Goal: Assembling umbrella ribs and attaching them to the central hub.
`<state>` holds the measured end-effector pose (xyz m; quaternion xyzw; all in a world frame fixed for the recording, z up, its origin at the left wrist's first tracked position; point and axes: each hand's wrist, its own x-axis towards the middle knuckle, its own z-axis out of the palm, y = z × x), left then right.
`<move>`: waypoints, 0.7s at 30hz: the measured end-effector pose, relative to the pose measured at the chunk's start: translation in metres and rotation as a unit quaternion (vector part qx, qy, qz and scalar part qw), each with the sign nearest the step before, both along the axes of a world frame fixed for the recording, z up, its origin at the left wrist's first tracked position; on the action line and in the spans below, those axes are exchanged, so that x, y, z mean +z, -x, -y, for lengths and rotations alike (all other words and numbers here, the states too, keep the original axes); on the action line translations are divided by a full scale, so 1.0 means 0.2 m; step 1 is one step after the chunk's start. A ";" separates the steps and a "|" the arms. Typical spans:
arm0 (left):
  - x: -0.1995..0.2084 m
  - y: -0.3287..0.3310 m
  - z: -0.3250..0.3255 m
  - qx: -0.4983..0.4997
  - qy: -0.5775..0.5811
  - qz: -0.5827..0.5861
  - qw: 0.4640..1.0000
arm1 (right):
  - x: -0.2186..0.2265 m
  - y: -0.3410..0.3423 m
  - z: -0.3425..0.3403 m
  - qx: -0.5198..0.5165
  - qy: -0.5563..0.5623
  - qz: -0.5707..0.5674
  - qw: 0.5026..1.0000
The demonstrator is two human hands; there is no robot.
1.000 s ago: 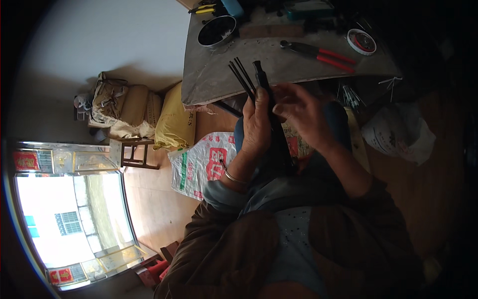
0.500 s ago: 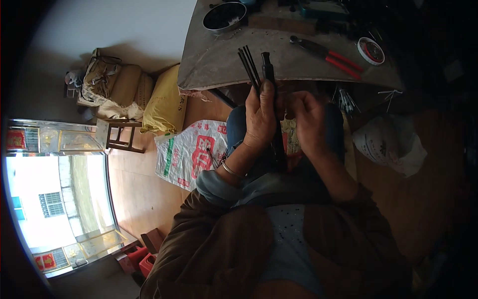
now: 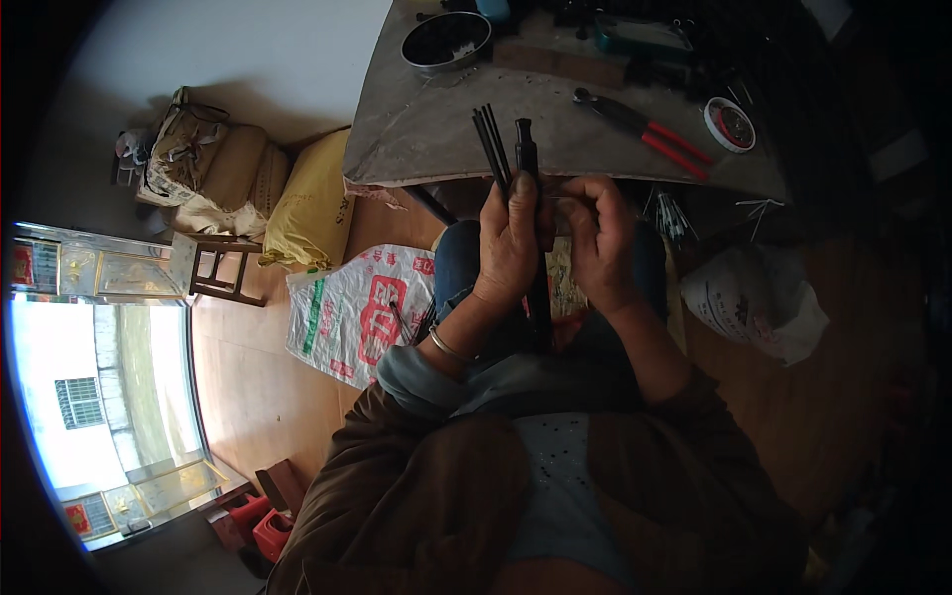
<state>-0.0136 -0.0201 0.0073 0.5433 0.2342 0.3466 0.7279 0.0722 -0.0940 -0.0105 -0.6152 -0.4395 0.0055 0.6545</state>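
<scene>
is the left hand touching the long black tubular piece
Touching: the head view shows the left hand gripping the long black tubular piece, its thumb over it.

The worktop point(image 3: 416, 129) carries a bowl point(image 3: 434, 68) near its left edge, a brown block point(image 3: 560, 64), red-handled pliers point(image 3: 645, 133) and, toward its right edge, a white-rimmed dish point(image 3: 734, 149)

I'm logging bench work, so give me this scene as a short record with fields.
Left hand: holds thin black rods and a thicker black tube
Right hand: beside the tube, fingers bent; grip unclear
Table: red-handled pliers, bowl with dark contents
Floor: white printed sack, left of the legs
</scene>
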 end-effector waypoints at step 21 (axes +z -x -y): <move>0.00 0.03 0.01 -0.081 0.036 0.023 0.996 | -0.04 -0.31 0.10 0.112 0.228 -0.176 0.951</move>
